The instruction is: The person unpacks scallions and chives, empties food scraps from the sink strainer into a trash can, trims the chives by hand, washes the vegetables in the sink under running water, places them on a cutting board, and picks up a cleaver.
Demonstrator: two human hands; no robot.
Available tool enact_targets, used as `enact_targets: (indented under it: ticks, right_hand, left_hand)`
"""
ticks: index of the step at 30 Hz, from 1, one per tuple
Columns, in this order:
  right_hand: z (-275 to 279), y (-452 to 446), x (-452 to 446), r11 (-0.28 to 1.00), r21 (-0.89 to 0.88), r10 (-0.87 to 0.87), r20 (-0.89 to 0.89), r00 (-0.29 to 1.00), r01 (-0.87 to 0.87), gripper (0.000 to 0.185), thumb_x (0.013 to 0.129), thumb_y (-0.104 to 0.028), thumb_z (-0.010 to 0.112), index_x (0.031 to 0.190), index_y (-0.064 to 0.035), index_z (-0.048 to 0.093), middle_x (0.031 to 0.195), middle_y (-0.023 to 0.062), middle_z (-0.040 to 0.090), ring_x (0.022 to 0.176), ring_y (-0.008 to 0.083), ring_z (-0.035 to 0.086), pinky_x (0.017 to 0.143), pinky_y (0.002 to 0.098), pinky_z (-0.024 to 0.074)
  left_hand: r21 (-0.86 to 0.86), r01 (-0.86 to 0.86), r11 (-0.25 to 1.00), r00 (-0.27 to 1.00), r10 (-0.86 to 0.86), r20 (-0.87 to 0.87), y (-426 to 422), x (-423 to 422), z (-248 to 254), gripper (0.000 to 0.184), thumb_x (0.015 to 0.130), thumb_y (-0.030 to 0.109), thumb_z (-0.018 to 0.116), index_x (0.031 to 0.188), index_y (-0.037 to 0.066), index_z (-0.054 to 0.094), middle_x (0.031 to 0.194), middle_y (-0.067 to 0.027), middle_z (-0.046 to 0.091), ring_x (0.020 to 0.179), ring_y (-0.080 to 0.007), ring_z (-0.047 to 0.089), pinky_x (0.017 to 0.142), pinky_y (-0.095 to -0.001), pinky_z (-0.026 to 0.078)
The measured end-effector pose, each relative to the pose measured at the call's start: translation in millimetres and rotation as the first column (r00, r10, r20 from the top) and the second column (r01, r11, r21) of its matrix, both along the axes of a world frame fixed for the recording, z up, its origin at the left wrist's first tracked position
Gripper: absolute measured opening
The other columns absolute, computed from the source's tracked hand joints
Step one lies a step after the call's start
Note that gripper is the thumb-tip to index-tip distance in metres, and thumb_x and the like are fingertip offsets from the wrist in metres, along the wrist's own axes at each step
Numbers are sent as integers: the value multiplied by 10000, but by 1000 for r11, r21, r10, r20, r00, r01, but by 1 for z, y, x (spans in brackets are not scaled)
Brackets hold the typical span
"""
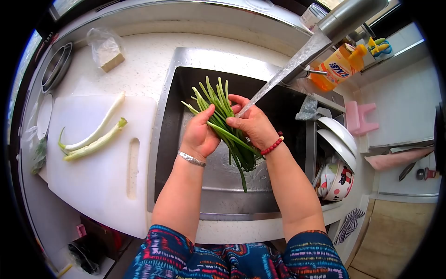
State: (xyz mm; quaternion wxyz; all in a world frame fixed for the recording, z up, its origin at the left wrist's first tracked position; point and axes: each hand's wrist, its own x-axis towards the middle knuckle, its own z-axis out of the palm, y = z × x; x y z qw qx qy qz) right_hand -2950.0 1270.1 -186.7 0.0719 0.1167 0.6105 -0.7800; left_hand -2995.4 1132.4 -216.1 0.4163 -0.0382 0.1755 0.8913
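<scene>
Over the sink [218, 204], both hands hold one bunch of green stalks [223, 118]. My left hand [199, 135] grips the bunch from the left, its thumb pointing up along the stalks. My right hand [254, 123] closes on it from the right, with the thumb across the stalks. Running water [278, 76] pours from the faucet [350, 18] onto my right hand and the bunch. The pale ends of the stalks point up, and the dark green leaves hang below between my wrists.
On the white cutting board [102, 186] at left lie two pale stalks [93, 145]. A bagged block [109, 56] sits behind it. Right of the sink are stacked bowls [339, 181], an orange detergent bottle [337, 67] and a pink stand [360, 118].
</scene>
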Motion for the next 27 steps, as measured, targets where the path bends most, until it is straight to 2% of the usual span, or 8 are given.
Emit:
enact_targets:
  ticks: [7,13,16,19,21,23,26,27]
  right_hand:
    - [-8,3,-1,996,-68,-58,-3,998,57,497,755,20,579,1216,0,394,919,20,511,810,87,524,745,203,441]
    - [-13,-8,9,998,12,-58,-55,997,59,641,744,43,571,1298,-33,256,1011,60,546,822,98,539,764,221,436]
    - [-17,-12,15,985,139,-81,-136,987,100,795,719,40,601,1346,-94,132,973,74,551,810,105,542,742,232,445]
    - [-13,-8,18,892,445,-76,-12,997,74,919,671,-27,684,1357,-113,78,958,85,551,807,93,536,703,233,452]
    - [-19,-2,24,903,427,-65,16,998,52,882,667,-57,695,1348,-95,137,969,95,556,795,90,534,708,228,447]
    - [-28,5,31,960,161,195,195,961,-228,755,684,-71,684,1311,-67,264,935,85,563,789,103,544,738,236,439]
    - [-52,29,47,863,137,411,368,834,-486,573,705,-28,623,1230,-25,392,941,89,576,858,131,551,777,248,427]
    - [-51,37,48,862,138,412,366,834,-487,573,705,-28,623,1230,-25,392,941,89,576,858,131,551,777,248,427]
  left_hand:
    - [77,56,995,998,-57,12,0,2,-3,398,876,197,366,1183,-55,387,1202,-189,440,1111,-271,441,967,-389,327]
    - [83,21,996,998,-26,56,6,2,-17,336,865,157,416,1125,-55,441,1102,-183,501,1049,-265,481,936,-391,364]
    - [55,22,998,1000,-24,20,5,2,-26,198,854,151,478,959,-9,530,982,-175,551,972,-265,514,911,-406,385]
    - [90,-60,994,997,55,56,1,2,-19,171,861,158,473,904,5,535,924,-164,571,979,-285,513,913,-423,381]
    - [51,-94,994,993,90,76,-1,-1,-10,181,872,181,456,843,24,541,895,-150,581,998,-304,508,925,-442,370]
    - [96,-190,977,973,174,150,-6,-6,-7,212,882,211,439,812,39,541,900,-140,584,1016,-315,502,937,-452,360]
    - [140,-229,963,966,207,155,-9,-8,-8,244,889,249,421,802,48,531,876,-123,586,1007,-303,508,941,-473,354]
    - [177,-243,954,963,215,161,-9,-8,-5,249,888,256,421,803,49,528,861,-115,585,994,-296,513,942,-484,350]
